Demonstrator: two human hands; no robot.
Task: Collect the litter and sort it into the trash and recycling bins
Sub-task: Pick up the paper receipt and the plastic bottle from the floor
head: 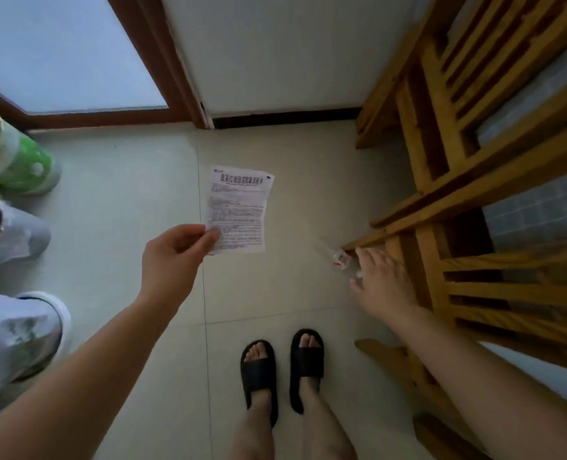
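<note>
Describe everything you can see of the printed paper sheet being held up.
The paper sheet is a thin white leaflet, rectangular, printed with a bold heading and dense small text too blurred to read. It looks lightly creased and hangs upright above the tiled floor, pinched at its lower left corner by the left hand. Nothing else touches it.

We see dim, even indoor light, brightest from the frosted door pane [60, 51]. Our reaching right hand [380, 280] is motion-blurred; edges bow outward and soften.
</note>
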